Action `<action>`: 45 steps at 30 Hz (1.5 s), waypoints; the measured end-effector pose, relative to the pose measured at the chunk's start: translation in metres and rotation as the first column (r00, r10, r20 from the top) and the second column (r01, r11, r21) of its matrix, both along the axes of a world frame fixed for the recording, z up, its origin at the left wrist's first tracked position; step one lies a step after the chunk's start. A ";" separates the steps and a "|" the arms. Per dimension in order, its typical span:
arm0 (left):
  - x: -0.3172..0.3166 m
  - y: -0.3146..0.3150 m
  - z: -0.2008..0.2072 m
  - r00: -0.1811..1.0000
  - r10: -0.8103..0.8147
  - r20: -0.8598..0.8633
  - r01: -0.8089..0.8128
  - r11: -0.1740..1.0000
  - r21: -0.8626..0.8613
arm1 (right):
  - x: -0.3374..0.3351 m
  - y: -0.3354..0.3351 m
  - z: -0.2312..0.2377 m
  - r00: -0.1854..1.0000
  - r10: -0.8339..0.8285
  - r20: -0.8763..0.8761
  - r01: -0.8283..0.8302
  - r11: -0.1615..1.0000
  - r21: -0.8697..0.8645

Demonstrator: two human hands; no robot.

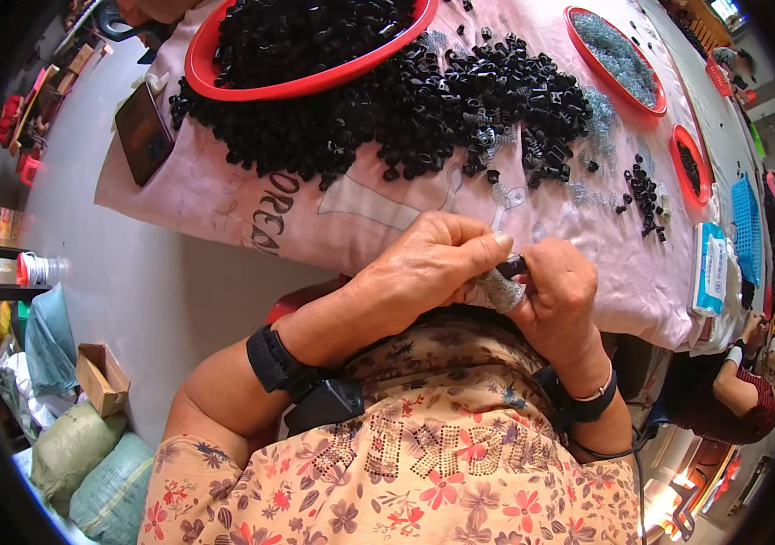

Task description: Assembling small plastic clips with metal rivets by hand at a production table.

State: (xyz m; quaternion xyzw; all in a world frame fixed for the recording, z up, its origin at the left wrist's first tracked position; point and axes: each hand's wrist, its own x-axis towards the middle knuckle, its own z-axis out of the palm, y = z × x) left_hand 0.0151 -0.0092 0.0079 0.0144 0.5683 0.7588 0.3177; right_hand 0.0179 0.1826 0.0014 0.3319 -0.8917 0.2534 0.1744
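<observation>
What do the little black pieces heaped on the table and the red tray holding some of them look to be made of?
The black pieces look like moulded plastic or rubber: small, hollow, evenly dark with slight glints; which of the two I cannot tell. The red tray looks like glossy plastic, with a smooth, thin, evenly coloured rim. Both hands pinch one black piece.

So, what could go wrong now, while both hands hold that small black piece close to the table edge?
1. The small black piece is pinched only at the fingertips of the left hand and right hand, at the table's edge; it might slip and drop into the lap or onto the floor.
2. The phone lies at the edge of the pink cloth; a tug on the cloth could knock it off.
</observation>
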 end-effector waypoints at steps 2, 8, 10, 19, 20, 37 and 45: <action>0.000 0.000 -0.005 0.997 0.034 0.075 -0.036 0.999 0.032 | 0.001 0.002 0.001 1.000 -0.025 -0.018 0.025 1.000 -0.006; -0.002 -0.006 -0.011 0.990 -0.139 0.030 0.133 0.978 0.158 | 0.002 -0.001 0.006 1.000 0.022 0.004 -0.021 0.996 -0.092; -0.002 -0.004 -0.009 0.987 -0.123 0.102 0.099 0.972 0.213 | 0.002 -0.002 0.008 0.999 0.045 0.023 -0.043 0.997 -0.071; 0.001 0.001 -0.008 0.997 -0.021 -0.079 0.026 0.997 0.068 | 0.002 0.000 0.008 1.000 0.016 -0.014 -0.016 0.999 -0.029; 0.001 0.001 -0.008 0.997 -0.019 -0.079 0.025 0.997 0.068 | 0.002 0.000 0.007 1.000 0.018 -0.014 -0.018 0.999 -0.028; -0.002 0.001 -0.005 0.995 -0.095 -0.022 0.096 0.991 0.094 | 0.000 0.000 0.006 0.997 0.055 -0.044 -0.058 0.996 -0.064; 0.003 -0.003 -0.007 0.996 -0.081 -0.029 0.084 0.988 0.129 | 0.000 0.010 0.007 0.991 0.058 0.119 -0.048 0.995 -0.085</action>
